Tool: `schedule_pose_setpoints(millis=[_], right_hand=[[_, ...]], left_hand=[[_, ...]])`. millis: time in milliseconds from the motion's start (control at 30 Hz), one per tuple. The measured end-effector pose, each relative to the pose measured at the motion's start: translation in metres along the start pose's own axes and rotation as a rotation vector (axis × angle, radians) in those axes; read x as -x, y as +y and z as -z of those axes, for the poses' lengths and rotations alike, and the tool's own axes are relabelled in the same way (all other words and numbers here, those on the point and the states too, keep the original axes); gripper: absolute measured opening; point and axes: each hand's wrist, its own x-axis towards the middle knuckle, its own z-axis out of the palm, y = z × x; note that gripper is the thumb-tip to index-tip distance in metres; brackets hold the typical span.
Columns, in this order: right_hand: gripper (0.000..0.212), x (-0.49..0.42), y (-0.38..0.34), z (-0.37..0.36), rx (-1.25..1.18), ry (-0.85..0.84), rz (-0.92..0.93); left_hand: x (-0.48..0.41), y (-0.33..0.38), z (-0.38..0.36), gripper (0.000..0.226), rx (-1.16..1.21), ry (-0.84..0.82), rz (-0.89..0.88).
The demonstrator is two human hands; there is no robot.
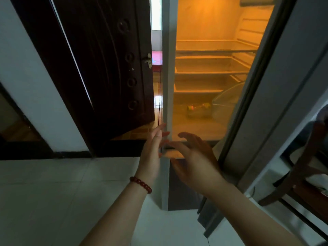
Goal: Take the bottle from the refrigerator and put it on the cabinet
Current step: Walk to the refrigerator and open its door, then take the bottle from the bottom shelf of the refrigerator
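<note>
The refrigerator (166,68) stands open, lit orange inside. A clear bottle (197,110) with a yellow label lies on its side on the bottom shelf, toward the back. My left hand (152,150), with a red bead bracelet at the wrist, is held open, fingers straight, against the fridge's left front edge. Beside it, my right hand (193,157) hovers at the front lip of the bottom shelf with fingers spread, holding nothing. The bottle is well beyond both hands.
The fridge door (269,96) swings out to the right. A clear plastic bin (229,102) sits right of the bottle. Several bare shelves (211,71) are above. A dark wooden door (110,64) stands ajar at left. A wooden chair (305,167) is at far right. White floor tiles (53,201) lie below.
</note>
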Motion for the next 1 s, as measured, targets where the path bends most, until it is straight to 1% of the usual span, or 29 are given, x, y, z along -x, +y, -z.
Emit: schedule_pose_setpoints(millis=[67, 133, 233, 300, 400, 467, 533, 633, 733, 833, 1000], right_hand=[[0.046, 0.015, 0.004, 0.009, 0.006, -0.018, 0.012], [0.044, 0.028, 0.007, 0.015, -0.008, -0.013, 0.001], [0.037, 0.04, 0.008, 0.021, -0.035, 0.043, 0.023], [0.035, 0.044, 0.009, 0.023, -0.039, 0.062, 0.038], [0.038, 0.042, 0.013, 0.025, -0.072, 0.058, 0.015], [0.039, 0.037, 0.017, 0.026, -0.109, 0.061, 0.014], [0.037, 0.031, 0.021, 0.026, -0.195, 0.06, 0.013], [0.035, 0.027, 0.03, 0.027, -0.464, 0.057, 0.004], [0.035, 0.025, 0.042, 0.031, -0.668, 0.008, -0.111], [0.035, 0.028, 0.052, 0.034, -0.766, -0.018, -0.204], [0.039, 0.046, 0.068, 0.043, -0.813, -0.012, -0.267]], left_hand=[[0.013, 0.001, -0.014, 0.038, 0.008, 0.002, -0.01], [0.023, 0.001, -0.026, 0.039, 0.009, 0.009, -0.01], [0.035, -0.001, -0.039, 0.046, -0.017, 0.016, 0.005], [0.041, -0.001, -0.045, 0.048, -0.037, 0.024, 0.011], [0.047, 0.001, -0.05, 0.053, -0.068, 0.042, 0.023], [0.049, 0.003, -0.052, 0.052, -0.061, 0.057, 0.036], [0.05, 0.007, -0.053, 0.047, -0.046, 0.067, 0.042], [0.051, 0.01, -0.055, 0.047, -0.056, 0.08, 0.037], [0.05, 0.011, -0.057, 0.055, -0.058, 0.086, 0.036], [0.05, 0.013, -0.064, 0.055, -0.058, 0.078, 0.035], [0.052, 0.013, -0.078, 0.05, -0.066, 0.064, 0.023]])
